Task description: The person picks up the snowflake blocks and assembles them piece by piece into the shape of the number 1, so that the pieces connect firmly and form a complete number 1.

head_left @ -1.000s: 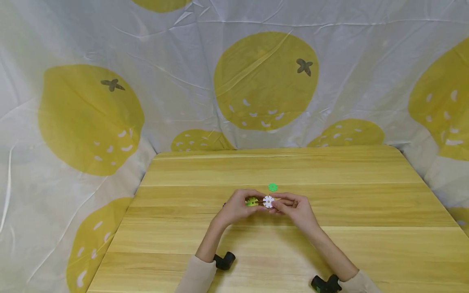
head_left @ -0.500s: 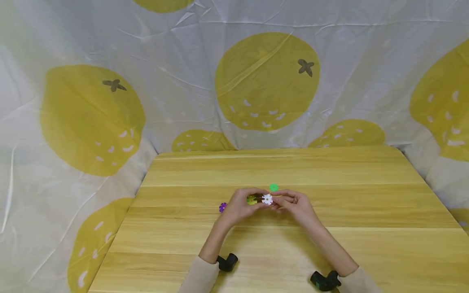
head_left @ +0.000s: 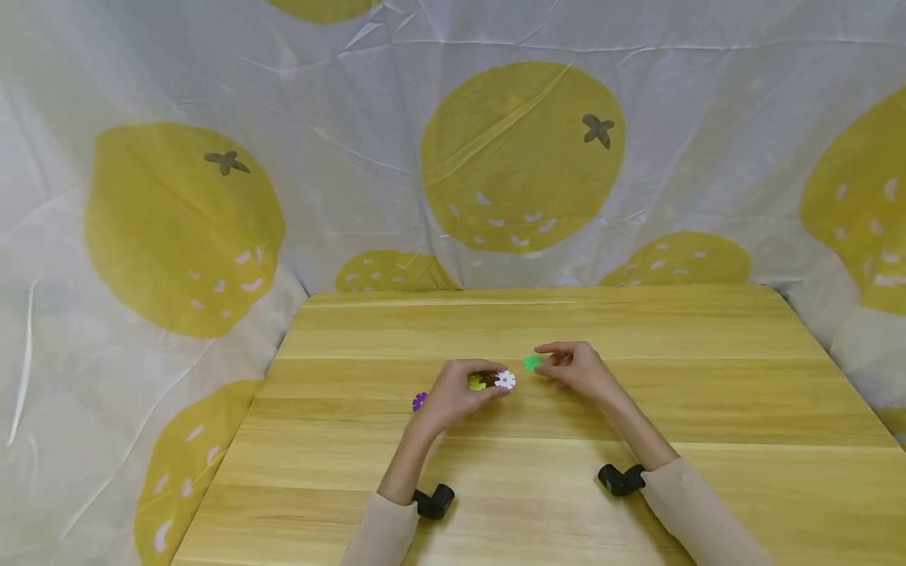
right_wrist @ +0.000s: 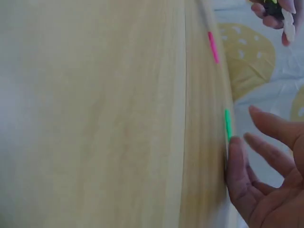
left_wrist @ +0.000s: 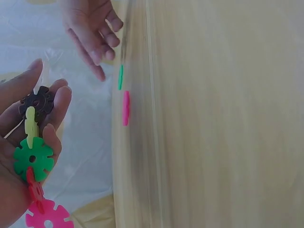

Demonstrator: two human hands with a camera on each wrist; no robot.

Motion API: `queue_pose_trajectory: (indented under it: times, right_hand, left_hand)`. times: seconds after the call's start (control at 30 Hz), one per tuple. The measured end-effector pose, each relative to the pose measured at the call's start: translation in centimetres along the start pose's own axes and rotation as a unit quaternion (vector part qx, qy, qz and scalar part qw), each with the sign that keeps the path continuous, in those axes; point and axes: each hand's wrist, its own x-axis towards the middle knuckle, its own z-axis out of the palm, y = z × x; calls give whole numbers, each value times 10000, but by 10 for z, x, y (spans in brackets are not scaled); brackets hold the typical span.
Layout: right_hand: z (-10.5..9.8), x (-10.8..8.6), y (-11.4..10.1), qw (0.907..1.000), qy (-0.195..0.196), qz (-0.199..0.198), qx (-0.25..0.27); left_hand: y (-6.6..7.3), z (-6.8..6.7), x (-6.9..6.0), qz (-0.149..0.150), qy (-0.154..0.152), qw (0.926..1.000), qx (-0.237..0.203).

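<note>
My left hand (head_left: 456,393) holds a chain of interlocking snowflake discs (left_wrist: 33,159). In the left wrist view the chain runs from a black disc (left_wrist: 37,103) through yellow, green and red to a pink one at the bottom edge. A white disc (head_left: 505,380) sticks out at the chain's right end in the head view. My right hand (head_left: 576,369) has its thumb and fingers apart, beside a loose green disc (head_left: 532,363) on the table. One fingertip seems to meet that green disc (right_wrist: 228,124) in the right wrist view; firm contact is unclear.
A loose pink disc (right_wrist: 213,47) lies flat on the wooden table (head_left: 538,487), near the green one. A purple disc (head_left: 419,402) shows left of my left hand; whether it joins the chain, I cannot tell. A lemon-print cloth (head_left: 354,157) hangs behind the table.
My right hand has let go of the white disc and moved up and right to the loose green disc. The left hand keeps the chain and has shifted slightly left.
</note>
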Motion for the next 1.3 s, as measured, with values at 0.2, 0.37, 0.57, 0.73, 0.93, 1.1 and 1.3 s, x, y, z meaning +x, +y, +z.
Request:
queue_pose_trajectory:
  times: [0.2, 0.37, 0.57, 0.73, 0.93, 1.1, 1.3]
  right_hand:
    - [4, 11, 4, 9990, 32, -47, -446]
    - [7, 13, 6, 9968, 180, -134, -769]
    - [10, 8, 4, 9953, 270, -19, -934]
    - [10, -3, 3, 9990, -351, -260, 20]
    - [8, -24, -6, 9875, -764, -567, 1256]
    - [10, -42, -14, 9838, -503, -948, 1434]
    - [18, -49, -8, 9830, -147, -1183, 1399]
  left_hand:
    - [-2, -1, 0, -22, 20, 10000, -21]
    - [-1, -2, 0, -11, 31, 9999, -95]
    - [2, -2, -2, -54, -41, 9998, -160]
    - [2, -1, -2, -44, -48, 9998, -182]
    - [2, 0, -2, 23, -79, 9997, -223]
    - [2, 0, -2, 76, -129, 9995, -286]
    - [2, 1, -2, 203, -216, 9991, -310]
